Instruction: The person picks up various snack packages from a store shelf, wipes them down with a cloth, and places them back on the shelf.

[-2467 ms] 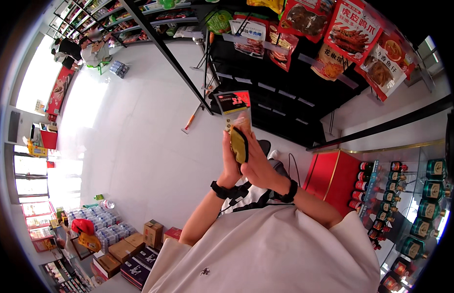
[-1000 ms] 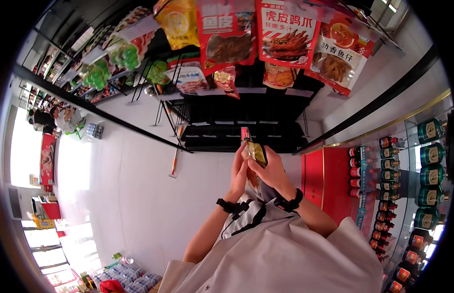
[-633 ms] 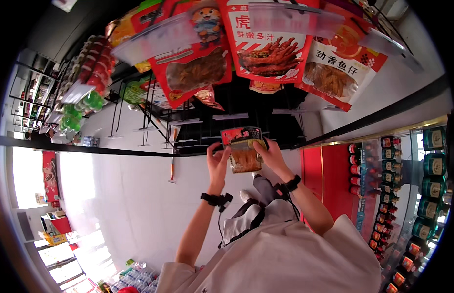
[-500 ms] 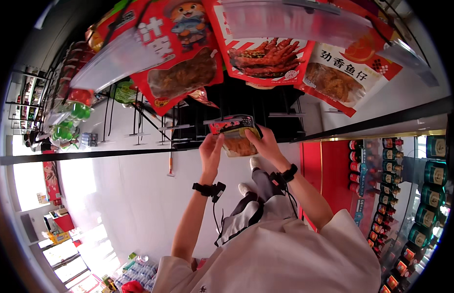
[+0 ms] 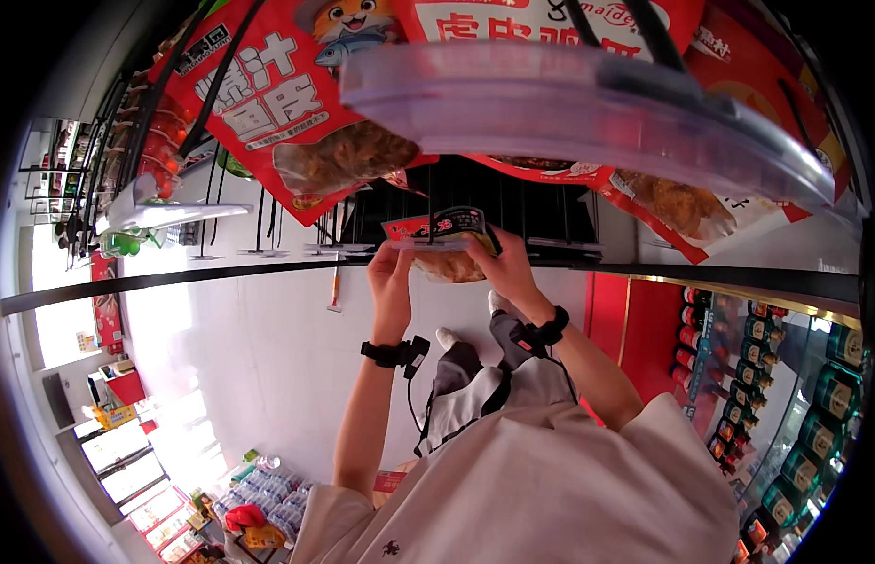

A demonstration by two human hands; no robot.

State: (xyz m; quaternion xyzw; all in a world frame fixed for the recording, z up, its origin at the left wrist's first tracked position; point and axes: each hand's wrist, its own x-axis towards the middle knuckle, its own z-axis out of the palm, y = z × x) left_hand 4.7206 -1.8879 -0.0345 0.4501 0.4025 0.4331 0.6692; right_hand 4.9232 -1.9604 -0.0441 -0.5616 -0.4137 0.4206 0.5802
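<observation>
Between my two hands is a small snack bag [image 5: 453,268] with a red and black top and a clear window showing brown food. My left hand [image 5: 390,279] pinches at its upper left edge. My right hand [image 5: 509,273] grips its right side, thumb across the front. A clear label holder [image 5: 428,244] on a hook end crosses the bag's front, close to my left fingertips. Whether the hook passes through the bag's top cannot be seen.
Large red snack bags [image 5: 296,103] hang above, partly covered by a wide clear label holder [image 5: 569,103]. Bare hooks [image 5: 263,221] stick out at left. A black rack bar [image 5: 202,276] runs across. Shelves of bottles [image 5: 748,367] stand at right; bottled-water packs [image 5: 268,498] lie lower left.
The view has shifted, and the hanging bags and their label holder look larger. The held bag has moved up slightly, the label holder now crossing its front. Both hands stay on it.
</observation>
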